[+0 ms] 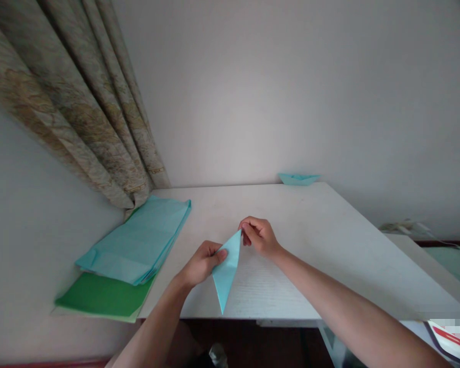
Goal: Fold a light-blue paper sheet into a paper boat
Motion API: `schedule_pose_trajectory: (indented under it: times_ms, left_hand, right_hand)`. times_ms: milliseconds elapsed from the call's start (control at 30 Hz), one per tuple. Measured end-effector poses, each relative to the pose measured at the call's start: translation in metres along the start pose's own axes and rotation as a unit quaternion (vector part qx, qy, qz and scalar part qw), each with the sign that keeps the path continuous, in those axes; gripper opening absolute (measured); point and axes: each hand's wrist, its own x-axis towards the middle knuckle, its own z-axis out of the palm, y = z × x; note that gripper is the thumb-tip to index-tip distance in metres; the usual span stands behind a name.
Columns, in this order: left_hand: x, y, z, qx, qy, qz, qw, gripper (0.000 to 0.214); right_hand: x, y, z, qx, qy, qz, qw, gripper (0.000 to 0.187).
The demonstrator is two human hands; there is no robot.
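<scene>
A light blue paper (227,273), folded into a long narrow triangle, is held just above the white table (314,240), its lower tip pointing at the near edge. My left hand (203,261) grips its left edge near the middle, fingers closed on it. The top corner is pinched by my right hand (258,236). A finished light blue paper boat (299,178) sits at the table's far edge against the wall.
A stack of light blue sheets (138,240) lies at the table's left side, over green sheets (103,296) that hang past the edge. A patterned curtain (80,102) hangs at the left. Cables and a second surface (417,230) lie to the right.
</scene>
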Motion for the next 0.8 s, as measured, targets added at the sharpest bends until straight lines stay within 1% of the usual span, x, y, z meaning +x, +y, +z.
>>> schedule_pose_trajectory:
  times_ms: [267,467,533,600,700,767,800]
  left_hand:
    - [-0.0010,0.0034,-0.0009,0.005,0.001,0.014,1.000,0.051]
    - [-0.0023,0.0030,-0.0024,0.020,-0.002,0.015,1.000,0.052]
    - [-0.0027,0.0029,-0.0031,0.023,-0.005,0.015,1.000,0.052]
    - [-0.0029,0.0031,-0.0036,0.023,-0.010,0.016,1.000,0.052]
    - [-0.0029,0.0037,-0.0041,0.020,-0.011,0.018,1.000,0.052]
    - [-0.0028,0.0035,-0.0045,0.020,-0.010,0.020,1.000,0.052]
    - [-0.0026,0.0031,-0.0048,0.020,-0.009,0.020,1.000,0.052]
  right_hand:
    - [-0.0020,-0.0053,-0.0010,-0.051,0.005,-0.064,0.997,0.022]
    - [-0.0009,-0.0061,-0.0025,-0.061,-0.006,-0.062,0.996,0.019]
    - [-0.0003,-0.0050,-0.0023,-0.061,-0.011,-0.045,0.997,0.020]
    - [0.0008,-0.0032,-0.0015,-0.039,-0.011,-0.011,0.999,0.021]
    - [0.0037,-0.0006,0.0001,0.050,0.006,0.050,0.997,0.024]
    - [0.0055,0.0005,0.0004,0.112,0.014,0.077,0.991,0.026]
    - [0.0059,0.0008,0.0003,0.132,0.007,0.084,0.988,0.028]
